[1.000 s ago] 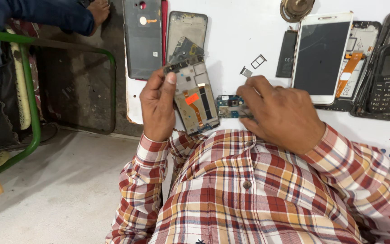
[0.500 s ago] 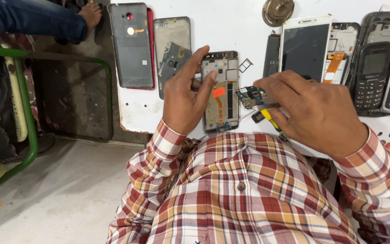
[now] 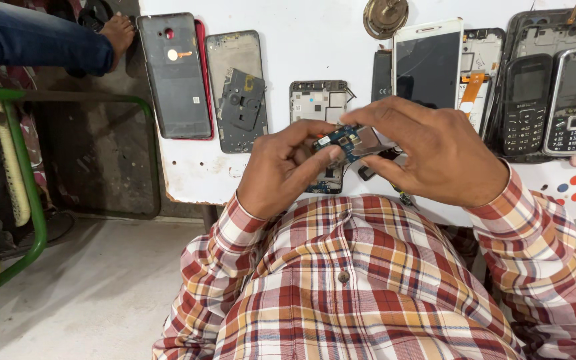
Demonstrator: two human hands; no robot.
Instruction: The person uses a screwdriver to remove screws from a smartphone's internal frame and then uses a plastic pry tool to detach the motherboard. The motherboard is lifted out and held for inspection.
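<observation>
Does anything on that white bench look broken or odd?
Yes. The white bench has a chipped, ragged lower left edge. The phones are stripped: an open frame lies bare while both hands, left and right, hold its small blue circuit board.

Blue circuit board [image 3: 341, 139], red-orange-white plaid shirt [image 3: 361, 280], white table [image 3: 315, 40], green frame [image 3: 25, 173].

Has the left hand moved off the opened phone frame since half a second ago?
Yes. The left hand has lifted off the phone frame on the white table and come toward the body, sharing a small blue circuit board with the right hand.
</observation>
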